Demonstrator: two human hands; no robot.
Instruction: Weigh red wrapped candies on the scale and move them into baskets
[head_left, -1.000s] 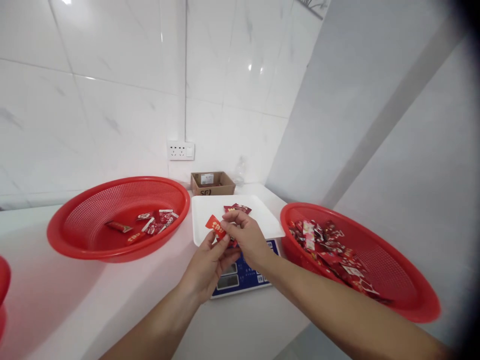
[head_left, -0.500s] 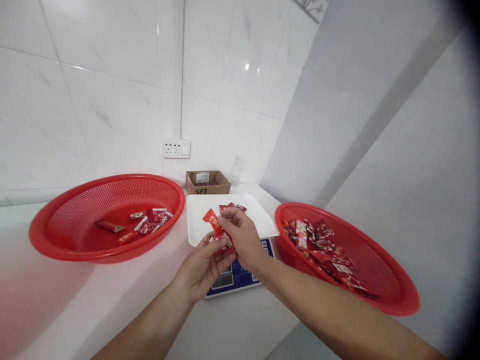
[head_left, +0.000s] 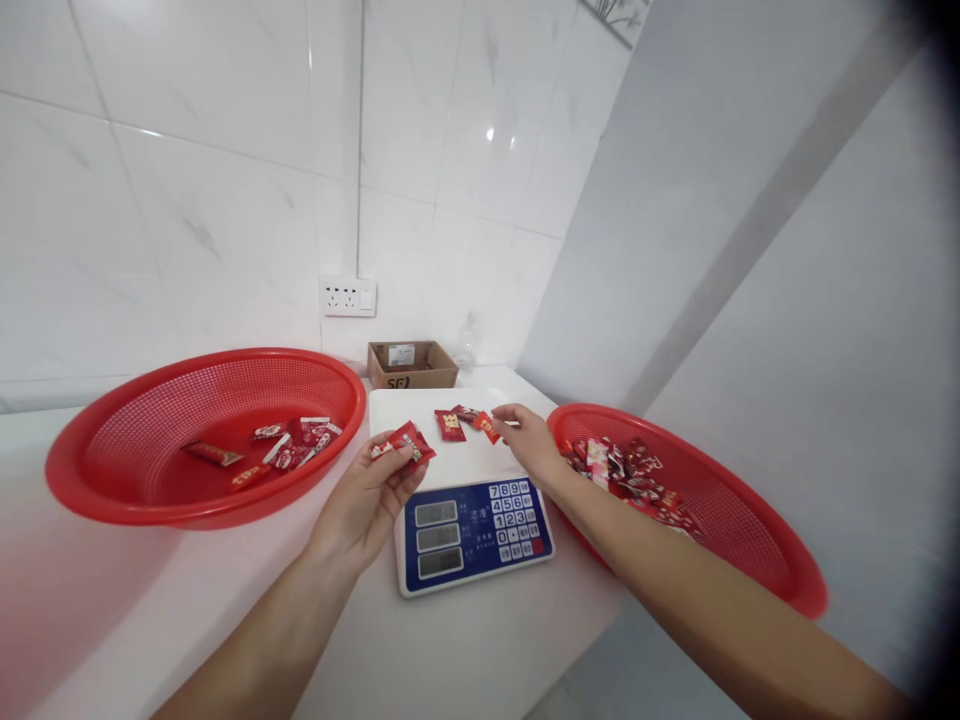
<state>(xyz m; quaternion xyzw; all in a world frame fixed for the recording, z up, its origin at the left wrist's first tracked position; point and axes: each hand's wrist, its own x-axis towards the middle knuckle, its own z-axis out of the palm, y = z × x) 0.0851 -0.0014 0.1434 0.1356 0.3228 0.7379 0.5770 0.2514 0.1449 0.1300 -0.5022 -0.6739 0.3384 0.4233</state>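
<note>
My left hand point(head_left: 365, 497) is closed on a few red candy packets point(head_left: 405, 443), held just off the left edge of the scale's white tray point(head_left: 457, 462). My right hand point(head_left: 529, 437) reaches over the tray's right side, fingertips pinching a small red packet point(head_left: 487, 426) at the tray surface. Two more red packets point(head_left: 454, 420) lie on the tray beside it. The blue scale panel point(head_left: 471, 531) with displays and keypad faces me.
A large red mesh basket point(head_left: 112, 475) on the left holds several packets point(head_left: 289, 448). Another red basket point(head_left: 757, 560) on the right is heaped with packets. A small cardboard box point(head_left: 411, 364) and a wall socket point(head_left: 348, 297) are behind the scale.
My hands have separated: the right one carried a packet out onto the tray, the left one drew back left with the rest. The scale panel is now uncovered.
</note>
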